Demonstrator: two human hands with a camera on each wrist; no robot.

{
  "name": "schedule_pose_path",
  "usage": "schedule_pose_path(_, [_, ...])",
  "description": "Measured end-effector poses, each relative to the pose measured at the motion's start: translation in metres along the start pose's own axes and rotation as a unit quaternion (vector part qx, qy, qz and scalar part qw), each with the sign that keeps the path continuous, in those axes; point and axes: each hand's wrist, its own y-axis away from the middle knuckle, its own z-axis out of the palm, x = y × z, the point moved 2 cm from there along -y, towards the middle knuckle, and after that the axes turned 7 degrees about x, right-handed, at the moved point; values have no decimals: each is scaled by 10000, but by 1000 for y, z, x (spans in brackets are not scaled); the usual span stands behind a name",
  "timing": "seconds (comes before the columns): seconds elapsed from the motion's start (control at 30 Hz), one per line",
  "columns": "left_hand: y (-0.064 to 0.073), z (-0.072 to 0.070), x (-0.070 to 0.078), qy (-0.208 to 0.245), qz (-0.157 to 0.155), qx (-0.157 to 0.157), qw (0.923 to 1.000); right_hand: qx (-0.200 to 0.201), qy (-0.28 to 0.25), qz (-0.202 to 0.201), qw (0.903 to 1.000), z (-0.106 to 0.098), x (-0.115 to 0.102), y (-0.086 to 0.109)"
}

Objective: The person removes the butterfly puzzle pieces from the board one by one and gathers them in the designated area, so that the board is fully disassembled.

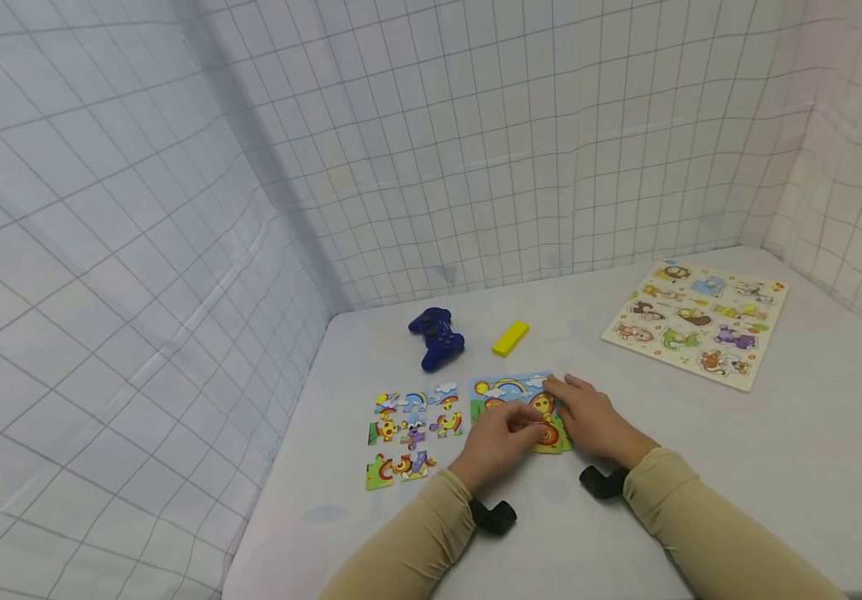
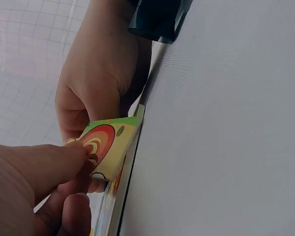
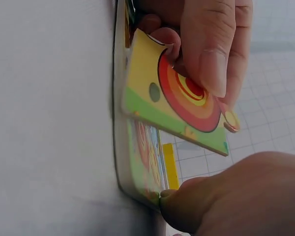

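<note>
My left hand [image 1: 497, 442] pinches a jigsaw puzzle piece [image 2: 119, 140] between thumb and fingers; a red and yellow spiral on yellow, with a green border, shows on it. In the right wrist view this piece [image 3: 142, 83] is tilted above the puzzle board [image 3: 132, 147]. The colourful board [image 1: 509, 388], with a sun, a rainbow and yellow figures, lies flat under both hands. On its right side my right hand [image 1: 592, 421] holds the board, thumb at the edge; some of its fingertips are hidden in the wrist views.
Several loose puzzle pieces [image 1: 413, 432] lie in rows left of the board. Behind are a dark blue game controller [image 1: 440, 337] and a yellow block [image 1: 510, 339]. A wooden animal puzzle [image 1: 689, 321] lies at the far right. Gridded cloth walls [image 1: 446, 150] stand behind and left.
</note>
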Motion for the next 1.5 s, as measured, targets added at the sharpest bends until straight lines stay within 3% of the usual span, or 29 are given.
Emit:
schedule_pose_path(0.13, [-1, -3, -3, 278, 90, 212, 9993, -17, 9, -34, 10000, 1, 1, -1])
schedule_pose_path(0.43, [6, -19, -6, 534, -125, 433, 9976, -16, 36, -108, 9999, 3, 6, -3])
schedule_pose_path(0.6, [19, -53, -12, 574, -424, 453, 9964, -100, -50, -117, 9999, 3, 6, -4])
schedule_pose_path(0.77, [34, -96, -31, 378, -663, 758, 9942, -178, -67, -36, 9998, 0, 6, -5])
schedule_pose_path(0.9, [41, -116, -45, 37, -702, 760, 9946, -244, -68, 73, 9997, -3, 7, -5])
schedule_pose_path(1.07, [46, -117, -48, -792, -521, 329, 9950, -278, -150, 96, 9995, -3, 7, -5])
schedule_pose_path(1.23, [48, -111, -46, -1866, -185, 268, 9819, -334, -192, 131, 9992, 0, 7, -4])
schedule_pose_path(1.5, [51, -111, -48, -2150, -102, 215, 9763, -283, -107, 89, 9995, 2, 8, -2])
